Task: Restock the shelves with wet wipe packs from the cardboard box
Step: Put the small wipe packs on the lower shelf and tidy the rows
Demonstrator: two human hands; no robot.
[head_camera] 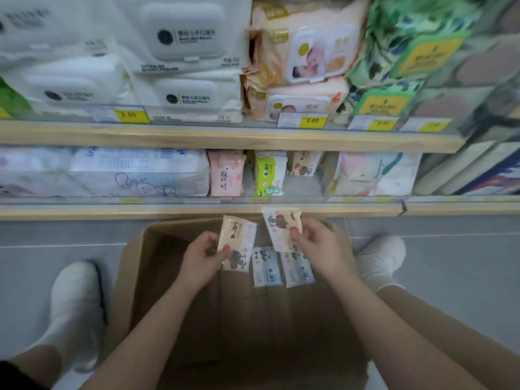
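An open cardboard box [157,277] stands on the floor below the shelves. My left hand [201,256] pinches a small cream wet wipe pack [239,237] above the box. My right hand [315,243] pinches a second cream pack [280,223], raised close to the lower shelf's front edge. Two pale blue packs [266,267] [297,270] lie side by side against the far wall inside the box. On the lower shelf [197,212] stand a pink pack [226,173], a green pack [268,175] and a cream pack [305,163] like the ones I hold.
The upper shelf [225,136] carries large white, peach and green wipe packs with yellow price tags. Big pale bundles fill the lower shelf left and right of the small packs. My feet in white socks [76,305] [380,257] flank the box on the grey tiled floor.
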